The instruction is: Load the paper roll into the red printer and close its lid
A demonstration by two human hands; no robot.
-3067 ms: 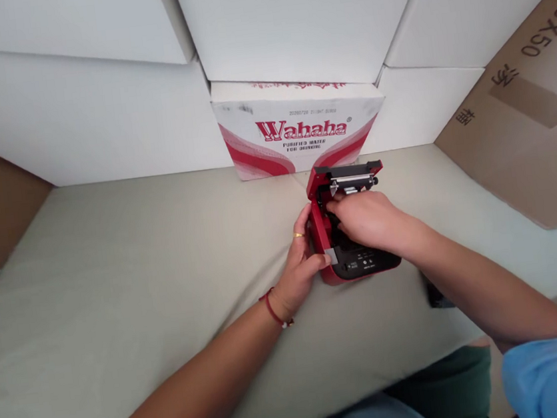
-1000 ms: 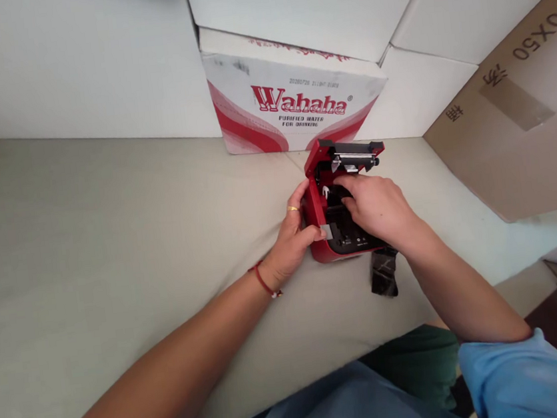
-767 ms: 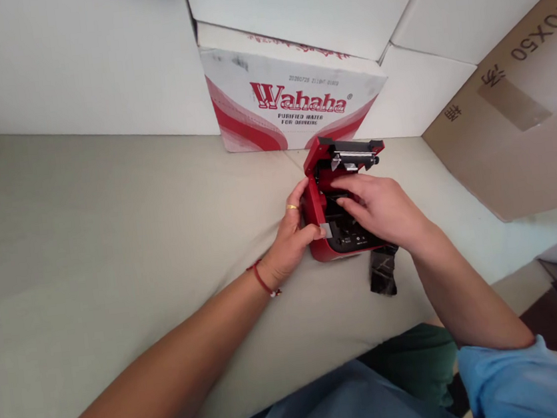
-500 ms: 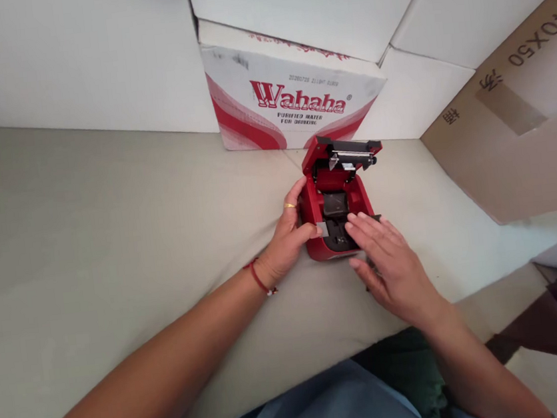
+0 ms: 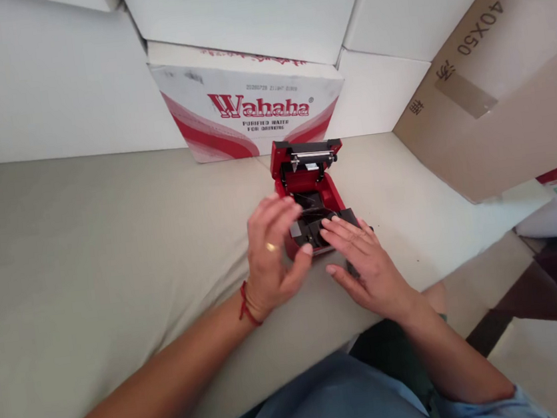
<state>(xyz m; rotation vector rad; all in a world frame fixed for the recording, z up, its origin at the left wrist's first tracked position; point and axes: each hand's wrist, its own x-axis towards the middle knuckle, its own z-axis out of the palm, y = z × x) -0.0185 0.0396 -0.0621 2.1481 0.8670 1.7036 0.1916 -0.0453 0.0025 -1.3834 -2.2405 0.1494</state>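
left hand (image 5: 271, 263) off the printer (image 5: 310, 195)

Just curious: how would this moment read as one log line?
left hand: open, beside red printer | right hand: open, at front | lid: up

A single head-worn camera looks forward and steeply down from close above, with the left hand (image 5: 269, 260) and right hand (image 5: 365, 266) near the middle of the frame. Beyond the hands it faces a stack of white boxes (image 5: 256, 10); below them its lower edge takes in the wearer's lap.
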